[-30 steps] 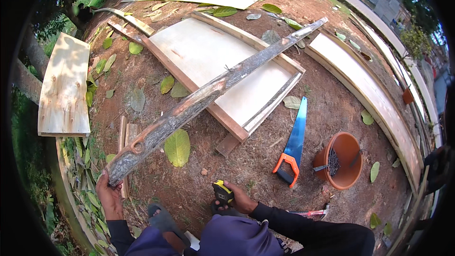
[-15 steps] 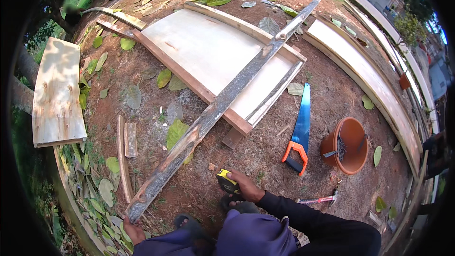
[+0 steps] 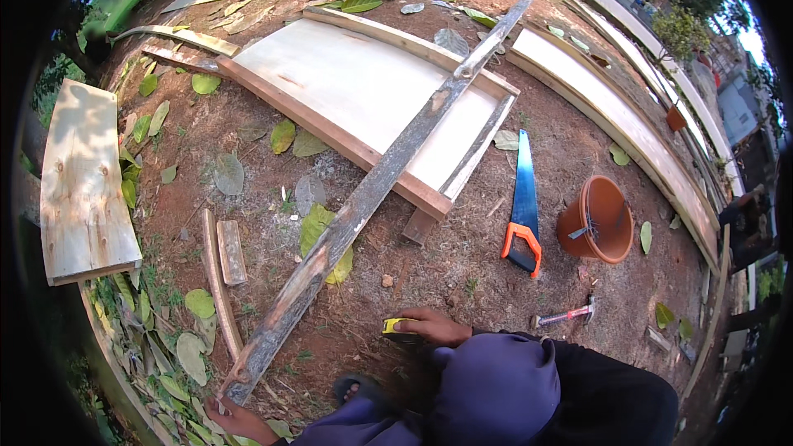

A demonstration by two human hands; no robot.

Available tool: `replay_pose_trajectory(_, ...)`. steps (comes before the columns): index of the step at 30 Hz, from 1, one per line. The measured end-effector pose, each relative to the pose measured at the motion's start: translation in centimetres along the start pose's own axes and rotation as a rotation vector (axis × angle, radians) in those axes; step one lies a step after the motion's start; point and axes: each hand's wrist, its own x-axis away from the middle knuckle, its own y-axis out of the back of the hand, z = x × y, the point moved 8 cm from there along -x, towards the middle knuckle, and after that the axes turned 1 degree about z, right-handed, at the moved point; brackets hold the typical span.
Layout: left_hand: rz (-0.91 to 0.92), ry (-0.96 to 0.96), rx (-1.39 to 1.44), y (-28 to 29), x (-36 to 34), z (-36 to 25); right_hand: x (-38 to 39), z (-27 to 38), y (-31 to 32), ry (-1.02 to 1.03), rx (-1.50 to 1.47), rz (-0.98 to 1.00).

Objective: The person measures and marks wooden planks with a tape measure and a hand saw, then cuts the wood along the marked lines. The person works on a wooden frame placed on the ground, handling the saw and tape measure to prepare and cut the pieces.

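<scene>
My left hand (image 3: 239,421) grips the near end of a long, rough, greyish wooden plank (image 3: 351,213) at the lower left. The plank slants away to the upper right and lies across a shallow wooden tray-like frame (image 3: 330,83) with a pale panel inside. In my right hand (image 3: 433,328) is a yellow and black tape measure (image 3: 399,326), held low over the soil to the right of the plank. No drawn-out blade shows on it. My bent knee hides part of my right forearm.
Right of the frame lie a handsaw (image 3: 524,211) with an orange handle, a brown bucket (image 3: 596,219) holding nails, and a hammer (image 3: 565,314). Two short wood offcuts (image 3: 231,253) and a broad board (image 3: 83,186) are at left. A long board (image 3: 615,128) stretches along the right.
My view has shifted, so the scene sits differently in the picture. My right hand has drawn the tape measure nearer to me and turned it flatter. My left hand stays at the plank's end.
</scene>
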Motion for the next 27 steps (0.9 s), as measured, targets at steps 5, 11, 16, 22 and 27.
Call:
replay_pose_trajectory(5,1.118,0.418,0.626,-7.4,14.4,-16.8,-2.2,4.0,-6.6,0.216,0.455,0.406)
replay_pose_trajectory(11,1.493,0.695,0.677,-11.9,21.4,-14.1,-1.6,6.0,-9.5,0.175,0.715,0.473)
replay_pose_trajectory(16,1.451,0.994,0.819,-10.1,21.2,-13.4,-2.2,5.4,-9.5,0.302,0.484,0.443)
replay_pose_trajectory(22,1.429,0.825,0.866,-11.5,21.8,-13.6,-2.2,6.9,-9.5,0.409,0.665,0.431)
replay_pose_trajectory(27,1.322,0.741,0.844,-8.7,19.9,-12.0,-1.8,7.1,-7.9,0.288,0.888,0.449)
